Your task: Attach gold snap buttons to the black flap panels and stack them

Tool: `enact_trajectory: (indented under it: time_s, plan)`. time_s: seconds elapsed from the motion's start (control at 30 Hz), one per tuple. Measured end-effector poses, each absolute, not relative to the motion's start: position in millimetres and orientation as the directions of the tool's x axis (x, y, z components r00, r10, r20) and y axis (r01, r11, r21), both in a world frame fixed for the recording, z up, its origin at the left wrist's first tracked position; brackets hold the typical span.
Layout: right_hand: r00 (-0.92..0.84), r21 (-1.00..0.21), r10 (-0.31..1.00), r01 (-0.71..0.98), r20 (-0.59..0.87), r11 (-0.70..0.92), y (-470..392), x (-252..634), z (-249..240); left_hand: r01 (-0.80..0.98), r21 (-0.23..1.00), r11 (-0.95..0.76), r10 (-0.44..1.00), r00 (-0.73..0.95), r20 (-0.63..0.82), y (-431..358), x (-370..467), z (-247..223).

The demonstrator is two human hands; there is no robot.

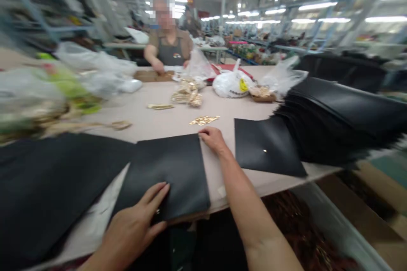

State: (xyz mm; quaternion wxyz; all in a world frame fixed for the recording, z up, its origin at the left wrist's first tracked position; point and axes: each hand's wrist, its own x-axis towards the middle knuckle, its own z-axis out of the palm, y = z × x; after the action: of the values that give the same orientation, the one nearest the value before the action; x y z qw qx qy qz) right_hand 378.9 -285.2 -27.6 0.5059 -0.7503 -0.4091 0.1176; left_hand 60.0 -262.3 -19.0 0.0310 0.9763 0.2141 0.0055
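Observation:
A black leather-like panel (171, 165) lies in front of me near the table's front edge. My left hand (136, 220) rests on its lower left part, fingers stretched out and thumb apart near the front edge. A small shiny metal piece (158, 211) shows beside those fingers. At the panel's far right corner, my right hand (212, 139) has its thumb and fingertips closed on the corner. Just beyond that hand lies a small pile of gold-coloured metal pieces (204, 120). Another black panel (263, 144) on the right bears one small gold piece (265, 150).
A tall stack of black panels (337, 114) fans out at right; more black material (63, 173) lies at left. Plastic bags (230, 84) and gold-coloured bundles (186, 92) stand farther back. Across the table (152, 123), a person (170, 46) handles a shallow box (152, 76).

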Motion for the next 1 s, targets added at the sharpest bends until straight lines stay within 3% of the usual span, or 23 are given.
enact_trajectory:
  time_s: [0.13,0.33,0.5,0.67,0.83,1.0]
  plan:
    - [0.648,-0.921,0.733,0.382,0.205,-0.080,-281,386,-42,0.473,0.094,-0.876,0.464,0.879,-0.107,-271,67,-1]
    - [0.627,-0.970,0.774,0.231,0.089,-0.076,-288,379,-35,0.471,0.167,-0.866,0.460,0.882,-0.104,-277,62,5]
    - [0.430,-0.974,0.902,0.194,-0.019,-0.113,-300,330,-18,0.439,0.172,-0.882,0.433,0.899,-0.072,-277,60,0]
    - [0.190,-0.910,0.966,0.343,-0.175,-0.233,-315,277,-13,0.412,0.194,-0.891,0.410,0.911,-0.049,-276,57,-8]
    - [0.104,-0.755,0.984,0.631,-0.143,-0.177,-312,261,-8,0.364,0.189,-0.912,0.368,0.930,-0.013,-276,55,-10]
    - [0.051,-0.693,0.982,0.702,-0.180,-0.164,-304,259,-5,0.349,0.197,-0.916,0.358,0.934,0.008,-275,54,-9]
